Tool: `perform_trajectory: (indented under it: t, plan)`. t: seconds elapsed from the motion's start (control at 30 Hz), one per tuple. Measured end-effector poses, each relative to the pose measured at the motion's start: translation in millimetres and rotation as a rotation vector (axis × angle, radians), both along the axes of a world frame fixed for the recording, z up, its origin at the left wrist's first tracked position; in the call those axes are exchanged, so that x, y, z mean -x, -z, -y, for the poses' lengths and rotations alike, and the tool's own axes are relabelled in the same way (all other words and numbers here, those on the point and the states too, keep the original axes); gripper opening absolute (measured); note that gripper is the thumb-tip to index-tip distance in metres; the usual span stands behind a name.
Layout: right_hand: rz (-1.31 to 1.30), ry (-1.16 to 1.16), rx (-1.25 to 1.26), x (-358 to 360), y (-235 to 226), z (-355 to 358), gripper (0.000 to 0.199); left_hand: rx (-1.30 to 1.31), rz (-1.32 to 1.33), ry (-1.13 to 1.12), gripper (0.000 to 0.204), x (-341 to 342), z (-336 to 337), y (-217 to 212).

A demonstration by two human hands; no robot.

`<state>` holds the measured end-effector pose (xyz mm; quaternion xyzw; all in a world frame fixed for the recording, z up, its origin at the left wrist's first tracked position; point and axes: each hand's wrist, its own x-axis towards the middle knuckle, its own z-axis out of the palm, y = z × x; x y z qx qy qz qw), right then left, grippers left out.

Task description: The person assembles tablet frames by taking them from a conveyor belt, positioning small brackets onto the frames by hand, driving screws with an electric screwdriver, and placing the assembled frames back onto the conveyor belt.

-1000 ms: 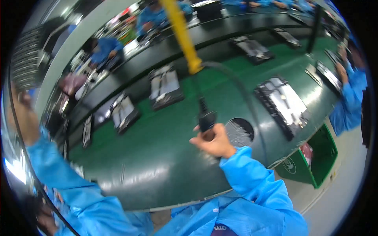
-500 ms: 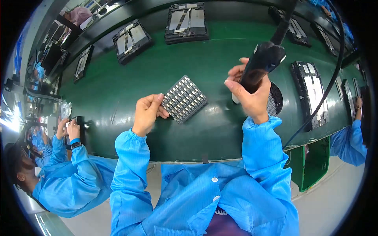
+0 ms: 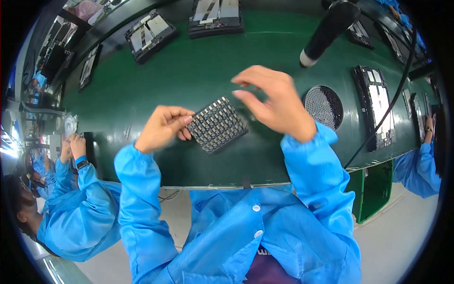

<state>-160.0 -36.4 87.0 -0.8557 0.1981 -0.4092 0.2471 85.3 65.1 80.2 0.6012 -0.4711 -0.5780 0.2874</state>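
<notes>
My left hand (image 3: pixel 163 125) pinches the left corner of a square dark plate (image 3: pixel 217 125), thumb on top. Rows of small light metallic pieces cover the plate, a little blurred, and it sits low over the table. To the right and above it, my right hand (image 3: pixel 276 102) is in the air with fingers apart and nothing in them. A black electric screwdriver (image 3: pixel 331 28) with a pale tip hangs beyond that hand. Beside my right wrist is a round dark dish (image 3: pixel 337 106) with many tiny greyish pieces in it.
Opened flat devices with black frames lie on the green table (image 3: pixel 269 47): one device (image 3: pixel 150 35) at far left, another device (image 3: pixel 215 19) at the back, a third device (image 3: pixel 376 106) at right. A black cable (image 3: pixel 397 99) curves down the right side. A co-worker (image 3: pixel 80 199) sits at left.
My right hand has let go of the screwdriver and moved left toward the plate. The screwdriver now hangs farther back. My left hand, still on the plate, has shifted slightly left.
</notes>
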Motion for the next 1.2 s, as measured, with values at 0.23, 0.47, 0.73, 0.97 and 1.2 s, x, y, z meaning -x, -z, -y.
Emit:
perform_trajectory:
  t: [0.23,0.47,0.73,0.97,1.2]
  plan:
    - [-0.31,-0.191,-0.705,-27.6,17.1,10.3,0.045,-0.001,0.059,0.097,0.018,-8.3,18.4,-8.9]
    - [0.046,-0.234,-1.074,-8.2,39.5,12.3,0.053,0.033,-0.69,-0.313,0.007,18.1,-20.7,38.8]
    - [-0.373,-0.246,-0.901,-21.7,29.5,26.4,0.015,-0.155,0.173,0.103,0.013,30.6,-37.3,2.1]
    - [-0.414,-0.258,-0.77,-33.0,32.1,26.8,0.013,0.669,0.746,0.128,0.028,26.4,27.4,-3.6]
    - [-0.597,-0.197,-0.646,-38.2,33.1,28.0,0.01,0.315,0.706,0.306,0.027,30.6,55.8,-3.0]
